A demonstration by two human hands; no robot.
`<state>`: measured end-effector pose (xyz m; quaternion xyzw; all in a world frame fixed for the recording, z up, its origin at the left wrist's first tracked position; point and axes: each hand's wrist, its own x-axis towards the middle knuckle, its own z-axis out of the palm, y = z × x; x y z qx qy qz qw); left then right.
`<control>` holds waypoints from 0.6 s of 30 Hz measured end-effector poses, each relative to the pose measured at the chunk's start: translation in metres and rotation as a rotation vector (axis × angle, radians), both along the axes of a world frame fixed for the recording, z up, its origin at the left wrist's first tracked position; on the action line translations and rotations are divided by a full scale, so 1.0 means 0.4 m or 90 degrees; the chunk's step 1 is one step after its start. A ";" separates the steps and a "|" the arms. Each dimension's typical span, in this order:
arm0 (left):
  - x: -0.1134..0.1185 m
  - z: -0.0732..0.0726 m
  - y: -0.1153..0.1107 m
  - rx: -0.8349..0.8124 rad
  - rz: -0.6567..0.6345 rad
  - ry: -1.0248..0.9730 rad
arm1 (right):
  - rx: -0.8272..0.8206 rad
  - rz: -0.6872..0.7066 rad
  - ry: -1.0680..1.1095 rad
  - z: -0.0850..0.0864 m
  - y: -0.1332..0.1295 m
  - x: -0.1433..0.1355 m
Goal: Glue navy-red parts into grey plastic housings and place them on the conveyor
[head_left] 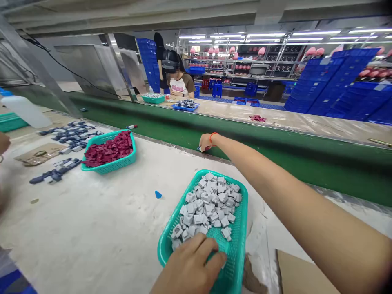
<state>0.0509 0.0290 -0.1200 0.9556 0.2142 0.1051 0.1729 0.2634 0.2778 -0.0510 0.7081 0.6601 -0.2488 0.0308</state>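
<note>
My left hand (pixel 196 265) is in the near end of a green plastic basket (pixel 243 228), its fingers bent and closed around what looks like a light grey plastic piece, mostly hidden. Light grey plastic pieces (pixel 211 200) fill the far part of this basket. My right hand (pixel 206 142) reaches far forward over the near edge of the green conveyor belt (pixel 171 132). Its fingers are closed on a small part of which blue, white and dark red bits show. A similar small part (pixel 131 127) lies on the belt further left.
A second green basket (pixel 110 166) holds dark red pieces. Left of it lie dark blue and grey parts (pixel 73 136) and a cardboard piece (pixel 39 153). A small blue piece (pixel 158 194) lies on the table. Another person's hand (pixel 3 143) shows at the left edge; a person (pixel 183 83) sits across the belt.
</note>
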 end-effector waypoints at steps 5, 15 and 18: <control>0.075 0.086 0.019 0.013 -0.089 0.188 | 0.113 -0.100 0.156 0.100 -0.167 0.088; 0.011 0.124 -0.085 -0.208 0.143 -0.102 | 0.638 -0.256 0.474 0.268 -0.860 0.149; -0.002 0.116 -0.213 -0.586 0.260 -0.401 | 0.727 -0.411 0.362 0.159 -1.075 0.125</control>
